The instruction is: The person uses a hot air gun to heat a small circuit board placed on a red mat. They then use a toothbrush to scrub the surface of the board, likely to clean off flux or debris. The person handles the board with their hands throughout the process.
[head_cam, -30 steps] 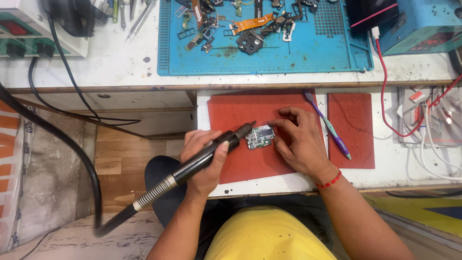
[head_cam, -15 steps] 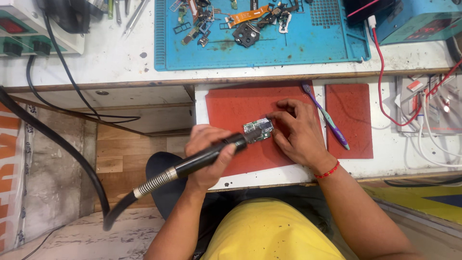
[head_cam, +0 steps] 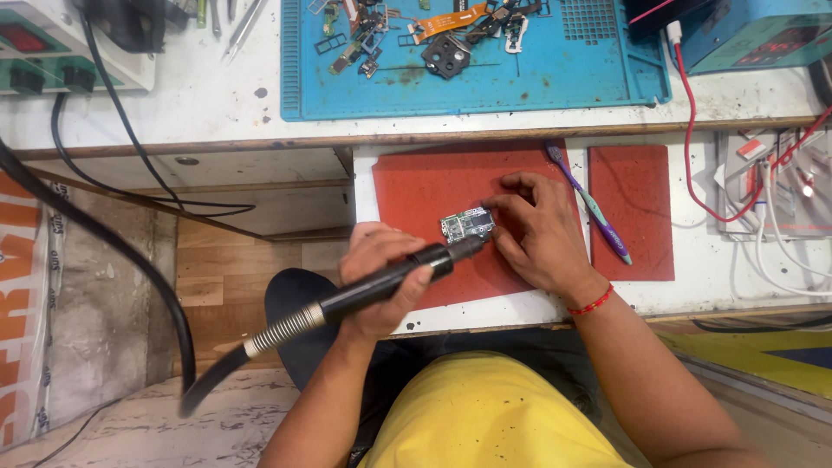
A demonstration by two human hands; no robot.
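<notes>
White tabletop [head_cam: 217, 104] runs across the top of my view, and a lower white shelf juts toward me from it, carrying a large red mat [head_cam: 433, 186] and a smaller red mat [head_cam: 637, 208] near its right end. On the large mat, toward its right edge, lies a small circuit board [head_cam: 466, 225], flat and a little tilted. My left hand [head_cam: 381, 277] is wrapped tight around the black handle of a hot-air handpiece [head_cam: 390, 279]; its nozzle points up and right, with the tip just at the lower edge of the board. I cannot tell whether the tip touches it. A metal spring sleeve and a thick black hose [head_cam: 130, 260] trail from the handle down to the left and then away to the far left. My right hand [head_cam: 537, 234] rests on the mat just right of the board, fingers curled, fingertips pressing the board's right side to steady it; this grip is not closed around anything. A red thread bracelet [head_cam: 594, 301] sits on that wrist. A purple toothbrush [head_cam: 589, 204] lies between the two red mats. Further back, a blue work mat [head_cam: 555, 69] holds scattered phone parts [head_cam: 433, 39]. A teal power supply [head_cam: 754, 35] stands at the back right corner, a white station [head_cam: 61, 52] at the back left.
</notes>
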